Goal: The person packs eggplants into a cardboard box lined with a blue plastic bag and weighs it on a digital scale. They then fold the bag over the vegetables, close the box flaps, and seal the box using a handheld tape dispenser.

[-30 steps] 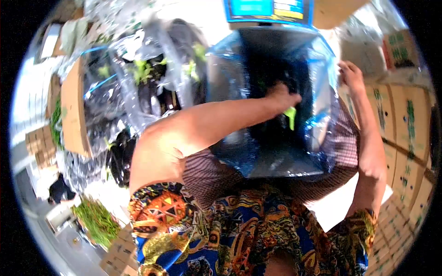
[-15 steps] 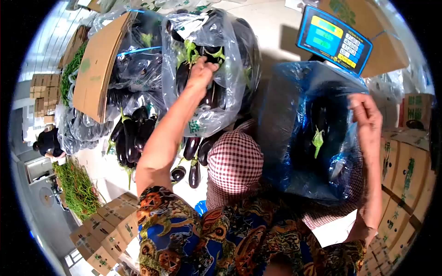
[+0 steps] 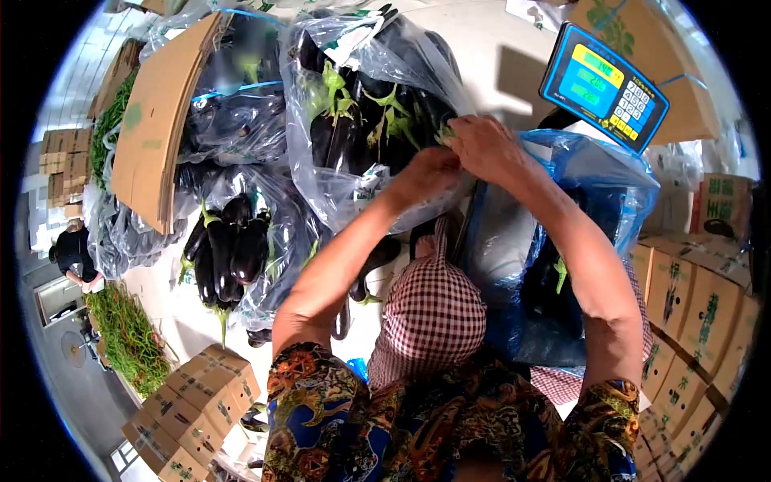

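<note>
My left hand [image 3: 432,174] and my right hand [image 3: 486,149] meet at the right edge of a clear plastic bag [image 3: 353,210] full of dark purple eggplants [image 3: 341,145] with green stems. Under my right fingertips shows the green cap of an eggplant [image 3: 444,135], and those fingers are closed on it. The left fingers are curled, and what lies in them is hidden. Beside my right forearm stands a blue plastic bag lining a box [image 3: 502,233], with eggplants [image 3: 560,277] inside, partly covered by the arm.
A digital scale display [image 3: 604,87] stands behind the blue bag. Cardboard sheets [image 3: 161,120] lean at left, near loose eggplants [image 3: 229,249] on the floor. Stacked cartons [image 3: 691,297] rise at right, others [image 3: 193,410] at lower left. A person [image 3: 74,253] bends near green peppers [image 3: 128,337].
My right hand has left the blue bag's right side and crossed to the clear bag. My left hand has moved right and toward me, from the eggplant stems to the bag's edge.
</note>
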A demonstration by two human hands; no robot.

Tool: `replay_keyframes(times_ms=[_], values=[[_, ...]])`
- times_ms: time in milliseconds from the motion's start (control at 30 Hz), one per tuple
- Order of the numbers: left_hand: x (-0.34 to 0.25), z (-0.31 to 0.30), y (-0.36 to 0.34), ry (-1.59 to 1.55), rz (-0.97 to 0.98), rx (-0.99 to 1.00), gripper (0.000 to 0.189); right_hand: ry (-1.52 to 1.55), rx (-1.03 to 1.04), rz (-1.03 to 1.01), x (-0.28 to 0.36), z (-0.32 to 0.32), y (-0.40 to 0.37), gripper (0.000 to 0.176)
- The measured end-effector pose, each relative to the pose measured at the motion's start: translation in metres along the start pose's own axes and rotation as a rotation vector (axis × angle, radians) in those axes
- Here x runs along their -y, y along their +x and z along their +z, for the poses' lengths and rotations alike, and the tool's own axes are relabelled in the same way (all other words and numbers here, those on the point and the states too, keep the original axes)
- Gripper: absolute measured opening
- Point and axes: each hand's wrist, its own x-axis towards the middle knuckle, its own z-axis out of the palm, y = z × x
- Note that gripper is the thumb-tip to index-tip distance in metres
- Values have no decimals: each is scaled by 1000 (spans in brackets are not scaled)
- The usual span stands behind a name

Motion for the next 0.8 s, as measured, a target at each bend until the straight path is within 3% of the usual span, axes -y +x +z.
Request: replay_keyframes(times_ms=[67, 100, 167, 267, 400, 433, 533, 600, 700, 800], values=[[11, -13, -5, -479, -90, -213, 36, -118, -51, 97, -8, 11, 6, 47], [17, -20, 2, -382, -133, -419, 37, -146, -167, 88, -15, 19, 11, 58], [23, -32, 27, -264, -271, -720, 39, -85, -88, 153, -25, 16, 21, 59], [26, -24, 74, -562, -153, -787, 58, -185, -27, 136, -33, 23, 25, 62], [21, -27, 102, -197, -425, -791, 60, -222, 5, 155, -34, 18, 25, 66], [20, -33, 96, -327, -485, -721, 50, -212, -21, 160, -37, 22, 25, 68], [-3, -31, 42, -953, -250, -539, 36, -195, -86, 172, -45, 36, 29, 67], [-4, -33, 13, -1054, -125, -594, 28, -198, -105, 173, -42, 41, 29, 60], [-3, -54, -27, -1069, 64, -577, 38, -186, 64, 186, -49, 39, 35, 44], [-39, -74, -46, -1100, 228, -535, 56, -194, 8, 65, -46, 35, 24, 29]])
